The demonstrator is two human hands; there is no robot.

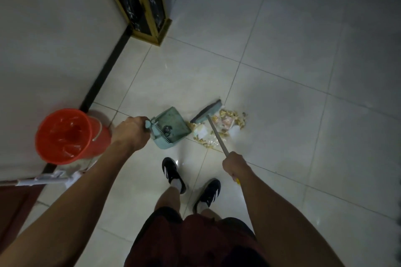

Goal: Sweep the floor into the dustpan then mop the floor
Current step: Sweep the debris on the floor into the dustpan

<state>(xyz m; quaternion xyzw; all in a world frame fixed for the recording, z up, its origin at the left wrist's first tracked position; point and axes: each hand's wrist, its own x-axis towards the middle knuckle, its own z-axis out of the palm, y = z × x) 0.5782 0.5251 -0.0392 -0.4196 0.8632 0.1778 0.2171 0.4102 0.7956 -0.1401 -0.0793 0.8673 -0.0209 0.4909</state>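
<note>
A teal dustpan (173, 124) sits on the white tiled floor (293, 71) with its mouth facing right. My left hand (131, 131) grips its handle end. A broom with a teal head (207, 112) and a grey stick (218, 136) stands just right of the pan. My right hand (234, 166) grips the stick. A heap of litter (225, 124), yellowish bits and white scraps, lies under and beside the broom head, touching the pan's mouth.
A red bucket (65, 136) with a clear liner stands by the white wall on the left. A white mop (52, 179) lies below it. A gold and black stand (141, 0) is at the back. My two feet (191, 182) are close behind the pan.
</note>
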